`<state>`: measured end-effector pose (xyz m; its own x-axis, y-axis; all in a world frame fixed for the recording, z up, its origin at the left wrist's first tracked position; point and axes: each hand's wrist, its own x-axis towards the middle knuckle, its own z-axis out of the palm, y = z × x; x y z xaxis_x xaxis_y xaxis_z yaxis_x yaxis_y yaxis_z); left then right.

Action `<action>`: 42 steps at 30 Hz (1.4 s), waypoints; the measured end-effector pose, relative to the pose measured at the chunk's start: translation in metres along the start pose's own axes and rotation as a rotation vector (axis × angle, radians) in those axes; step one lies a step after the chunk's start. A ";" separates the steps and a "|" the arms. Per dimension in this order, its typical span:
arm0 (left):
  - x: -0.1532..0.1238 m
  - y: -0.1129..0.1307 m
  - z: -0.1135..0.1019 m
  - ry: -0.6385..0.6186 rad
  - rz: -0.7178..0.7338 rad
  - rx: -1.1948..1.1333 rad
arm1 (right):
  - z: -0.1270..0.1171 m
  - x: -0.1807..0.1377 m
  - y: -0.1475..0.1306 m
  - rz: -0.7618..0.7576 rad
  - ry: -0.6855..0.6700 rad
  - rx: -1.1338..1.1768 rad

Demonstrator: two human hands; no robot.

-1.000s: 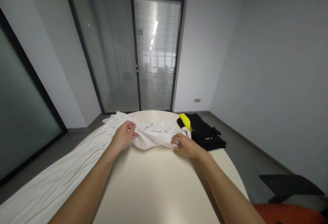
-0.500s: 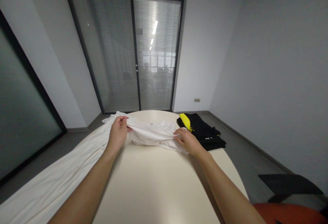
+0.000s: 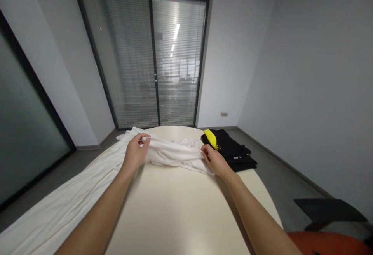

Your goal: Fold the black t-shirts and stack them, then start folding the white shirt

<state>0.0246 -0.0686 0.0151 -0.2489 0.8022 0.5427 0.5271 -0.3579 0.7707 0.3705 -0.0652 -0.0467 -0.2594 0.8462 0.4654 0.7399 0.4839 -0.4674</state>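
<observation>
A crumpled white garment (image 3: 175, 154), whose exact kind I cannot make out, is stretched between my two hands toward the far end of the table (image 3: 175, 208). My left hand (image 3: 136, 150) is closed on its left end, thumb and fingers pinching the cloth. At the other end my right hand (image 3: 214, 159) pinches the edge. The upper edge is held raised, while the lower folds rest on the tabletop. Just past my right hand lies a stack of folded black clothes (image 3: 233, 146) with a bright yellow patch (image 3: 210, 138) on top.
Long white cloth (image 3: 78, 189) covers the table's left side, running under my left forearm. A chair with a red seat (image 3: 326, 243) and black armrest (image 3: 329, 209) stands at the lower right. Beyond the table are glass panels with blinds (image 3: 177, 91).
My left hand has shifted slightly right and its fingers have closed further on the cloth. The right fingers have curled in, and the held edge looks a little straighter.
</observation>
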 end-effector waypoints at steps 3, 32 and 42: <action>0.002 -0.007 0.002 0.000 -0.102 -0.131 | 0.001 -0.002 0.005 -0.031 -0.011 0.010; 0.003 -0.001 0.002 0.100 -0.364 -0.388 | -0.001 -0.001 0.003 -0.272 -0.031 -0.001; 0.005 -0.015 0.004 0.139 -0.424 -0.442 | 0.003 -0.001 0.002 -0.243 0.052 -0.178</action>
<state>0.0190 -0.0575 0.0049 -0.4820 0.8585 0.1751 -0.0190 -0.2100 0.9775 0.3703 -0.0644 -0.0502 -0.4137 0.6958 0.5872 0.7581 0.6204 -0.2010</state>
